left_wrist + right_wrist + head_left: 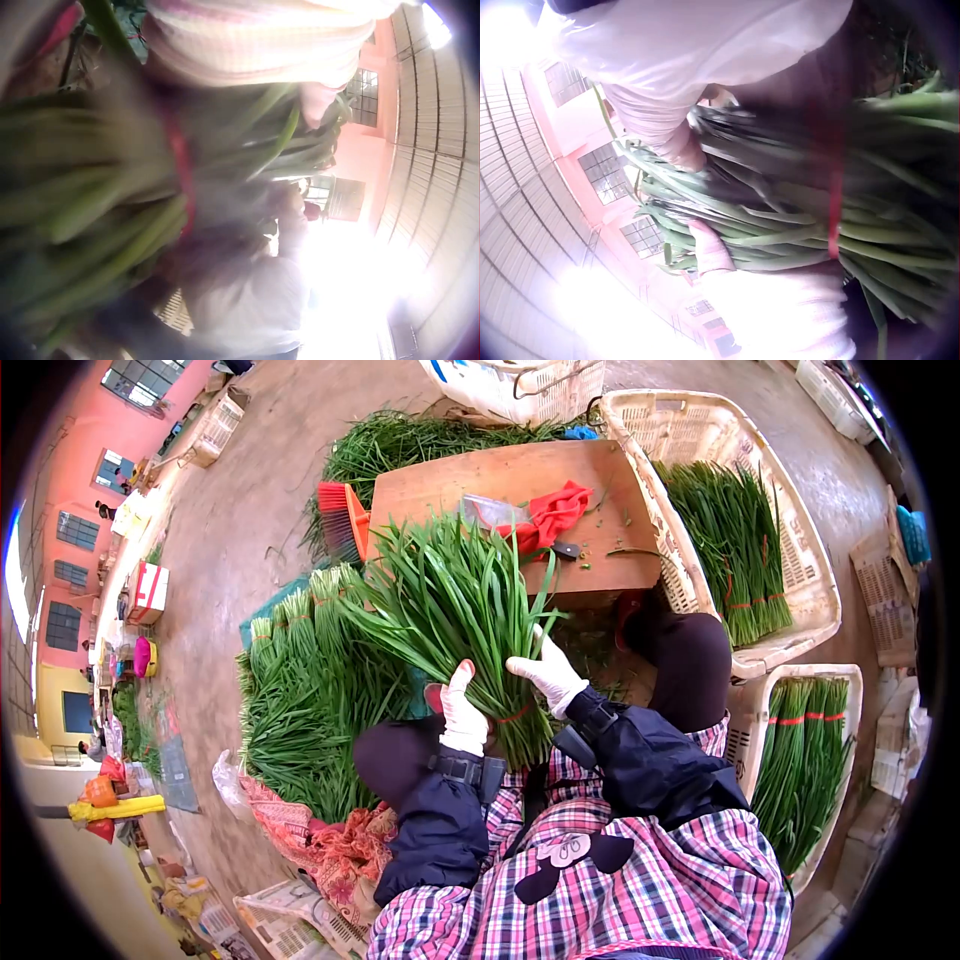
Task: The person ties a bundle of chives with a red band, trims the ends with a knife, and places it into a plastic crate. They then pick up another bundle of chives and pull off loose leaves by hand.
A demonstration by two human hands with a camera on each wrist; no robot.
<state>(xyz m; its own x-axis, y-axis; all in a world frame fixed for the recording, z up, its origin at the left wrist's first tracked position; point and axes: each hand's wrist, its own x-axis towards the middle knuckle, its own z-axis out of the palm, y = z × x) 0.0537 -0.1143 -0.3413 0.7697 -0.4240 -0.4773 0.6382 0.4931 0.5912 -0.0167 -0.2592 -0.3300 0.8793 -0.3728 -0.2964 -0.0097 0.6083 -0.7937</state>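
Note:
Between my two white-gloved hands is a thick bundle of garlic chives (pixel 462 595), leaves fanning away from me and pale stalks toward my lap. My left hand (pixel 463 712) grips its left side, thumb uppermost. On the other side my right hand (pixel 548 674) holds it with the thumb laid over the leaves; its fingers are mostly hidden behind the bundle. A red band (pixel 835 214) wraps the stalks, just below both hands. In the left wrist view the stalks (pixel 82 172) are blurred close to the camera.
Many bundles (pixel 320 700) lie piled at left. Ahead, a wooden board (pixel 430 485) bears a red cloth (pixel 560 510) and a dark-handled tool (pixel 566 550), with an orange-red brush (pixel 343 520) beside it. Two crates, one larger (pixel 810 575) and one smaller (pixel 850 705), hold banded chives at right.

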